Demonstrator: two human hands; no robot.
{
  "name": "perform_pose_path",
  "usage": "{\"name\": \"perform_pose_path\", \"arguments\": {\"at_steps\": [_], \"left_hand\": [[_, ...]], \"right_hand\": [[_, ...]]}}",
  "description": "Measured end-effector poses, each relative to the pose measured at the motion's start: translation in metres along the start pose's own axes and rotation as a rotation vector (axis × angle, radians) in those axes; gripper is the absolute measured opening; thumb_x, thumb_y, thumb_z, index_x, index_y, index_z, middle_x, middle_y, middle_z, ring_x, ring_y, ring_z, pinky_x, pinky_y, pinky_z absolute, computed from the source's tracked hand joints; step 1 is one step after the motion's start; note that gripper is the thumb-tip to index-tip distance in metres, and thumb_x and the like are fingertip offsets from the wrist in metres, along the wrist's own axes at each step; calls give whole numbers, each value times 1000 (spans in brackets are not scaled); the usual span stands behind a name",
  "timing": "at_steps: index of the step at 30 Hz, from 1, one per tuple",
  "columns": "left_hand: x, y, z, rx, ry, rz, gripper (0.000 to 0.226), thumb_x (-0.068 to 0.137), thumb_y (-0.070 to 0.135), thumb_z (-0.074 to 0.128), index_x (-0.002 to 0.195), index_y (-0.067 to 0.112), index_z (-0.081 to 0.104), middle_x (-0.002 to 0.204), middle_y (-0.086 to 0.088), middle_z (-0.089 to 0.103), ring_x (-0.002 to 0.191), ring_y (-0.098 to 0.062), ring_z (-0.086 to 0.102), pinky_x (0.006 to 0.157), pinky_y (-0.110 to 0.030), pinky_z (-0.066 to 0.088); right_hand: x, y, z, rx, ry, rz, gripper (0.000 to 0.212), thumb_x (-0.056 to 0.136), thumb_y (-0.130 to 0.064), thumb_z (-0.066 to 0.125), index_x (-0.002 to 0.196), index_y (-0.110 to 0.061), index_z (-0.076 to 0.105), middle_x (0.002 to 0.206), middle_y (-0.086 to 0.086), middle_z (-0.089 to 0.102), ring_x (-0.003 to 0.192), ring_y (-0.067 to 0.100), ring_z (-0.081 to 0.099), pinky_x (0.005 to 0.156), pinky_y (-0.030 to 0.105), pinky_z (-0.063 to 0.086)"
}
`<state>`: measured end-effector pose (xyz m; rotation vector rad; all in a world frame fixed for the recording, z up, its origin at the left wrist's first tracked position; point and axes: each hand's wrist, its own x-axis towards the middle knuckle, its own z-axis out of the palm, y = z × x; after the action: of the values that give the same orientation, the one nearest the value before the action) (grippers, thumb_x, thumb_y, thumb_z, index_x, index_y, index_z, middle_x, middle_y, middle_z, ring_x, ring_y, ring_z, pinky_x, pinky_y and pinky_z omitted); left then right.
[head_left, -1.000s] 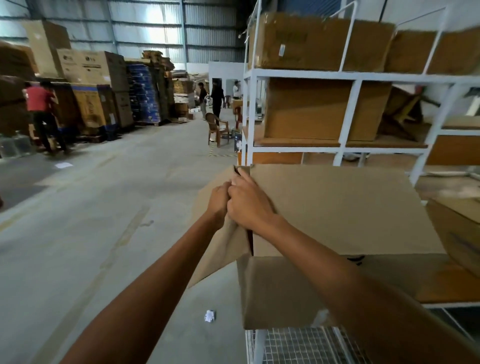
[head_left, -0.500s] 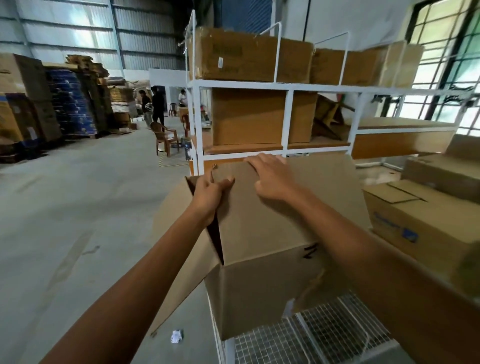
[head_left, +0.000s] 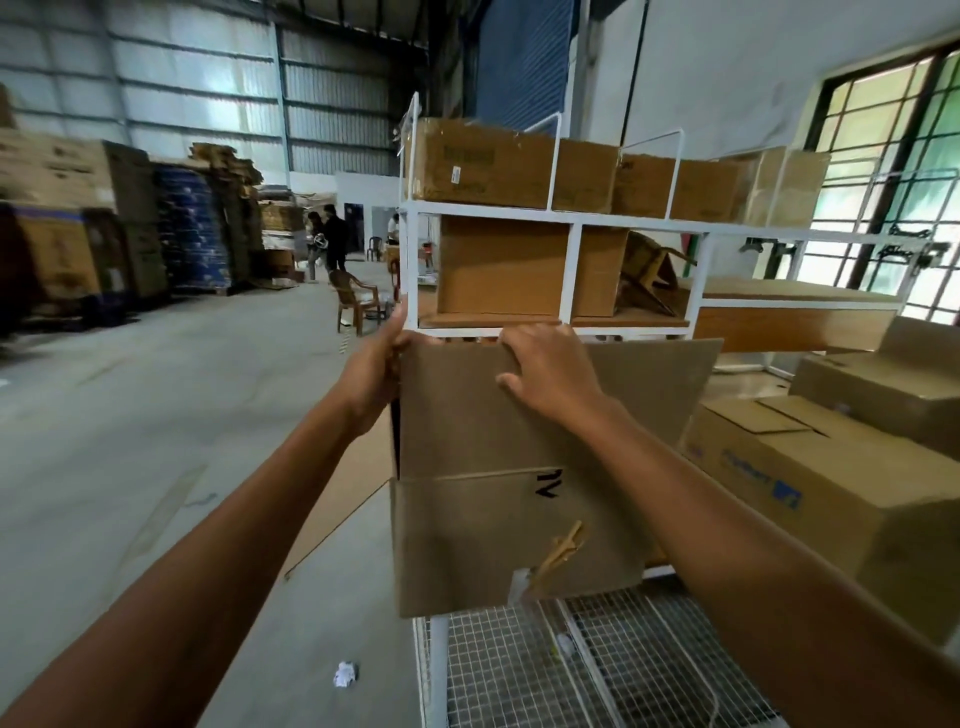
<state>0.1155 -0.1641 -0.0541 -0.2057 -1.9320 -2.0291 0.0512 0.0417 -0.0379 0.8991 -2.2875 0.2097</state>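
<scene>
Warehouse hall, concrete floor, stacked cartons along the upper left of the frame. Centre frame: cardboard box (head_left: 519, 540), plain brown, on the corner of a white rack (head_left: 571, 224), above a wire-mesh shelf (head_left: 597, 670). Top flap folded over; torn tape strip dangles on the front face. Black marker scrawl near the front's upper edge, roughly "1V". The left hand (head_left: 371, 374) grips the flap's left edge, fingers curled round it. The right hand (head_left: 548, 376) lies on the flap, fingertips hooked over its far edge. Neighbouring carton (head_left: 831, 499) at right: blue print, too blurred to read.
</scene>
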Motion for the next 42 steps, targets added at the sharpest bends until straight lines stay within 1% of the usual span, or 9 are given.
{"name": "perform_pose_path", "arguments": {"at_steps": [3, 9, 15, 19, 22, 25, 31, 36, 42], "left_hand": [[-28, 19, 15, 34, -143, -108, 75, 95, 64, 25, 125, 2, 56, 107, -21, 69, 92, -21, 71, 80, -33, 48], [-77, -11, 68, 723, -372, -236, 25, 95, 33, 56, 103, 14, 71, 100, -6, 71, 94, -20, 67, 78, -29, 52], [-102, -80, 98, 1181, -239, -111, 26, 82, 46, 57, 91, 24, 69, 92, 3, 68, 86, -16, 62, 81, -40, 53], [-111, -118, 100, 1384, -282, -120, 47, 82, 47, 60, 124, 25, 57, 134, -7, 50, 123, -32, 43, 102, -49, 40], [-119, -145, 99, 1495, -339, -169, 67, 84, 44, 65, 143, 23, 40, 157, -11, 20, 144, -39, 14, 114, -55, 24], [-119, -161, 97, 1504, -277, -52, 55, 88, 36, 61, 139, 21, 45, 160, -14, 15, 148, -38, 4, 118, -53, 15], [-75, -156, 93, 1556, -118, 222, 67, 86, 42, 66, 143, 17, 40, 160, -14, 19, 149, -32, 7, 121, -48, 10], [-41, -174, 84, 1545, -102, 104, 104, 75, 55, 72, 154, 17, 16, 160, -12, 20, 149, -31, 12, 121, -49, 10], [-25, -203, 72, 1692, 35, 223, 70, 67, 59, 74, 119, 15, 56, 109, -8, 60, 99, -27, 55, 84, -41, 43]], "right_hand": [[-42, -5, -22, 86, -107, 49, 25, 85, -39, 72, 102, -22, 66, 92, -4, 66, 85, 13, 60, 86, 36, 51], [-136, -9, -29, 111, -331, -16, 14, 86, -37, 69, 94, -27, 69, 86, -7, 66, 78, 9, 58, 76, 27, 49], [-189, -9, 4, 131, -392, -3, 36, 81, -42, 67, 112, -25, 63, 112, -3, 65, 105, 18, 54, 85, 37, 49], [-213, -6, 22, 266, -582, 99, 62, 78, -68, 60, 127, -29, 59, 141, 1, 52, 129, 22, 45, 102, 48, 43], [-225, 2, 34, 306, -622, 206, 67, 85, -60, 60, 139, -21, 51, 157, 9, 34, 139, 26, 38, 110, 46, 36], [-224, 11, 43, 254, -615, 227, 65, 88, -51, 62, 143, -22, 45, 161, 11, 22, 141, 30, 35, 111, 46, 35], [-198, 30, 64, 220, -525, 221, 54, 88, -20, 68, 139, -24, 48, 162, 13, 16, 145, 31, 25, 115, 43, 30], [-170, 36, 91, 171, -429, 195, 57, 88, -14, 66, 141, -23, 46, 163, 9, 15, 146, 29, 23, 114, 44, 33], [-148, 43, 129, 43, -415, 133, 68, 87, 0, 61, 147, -20, 39, 162, 7, 19, 150, 24, 13, 121, 45, 18]]}}
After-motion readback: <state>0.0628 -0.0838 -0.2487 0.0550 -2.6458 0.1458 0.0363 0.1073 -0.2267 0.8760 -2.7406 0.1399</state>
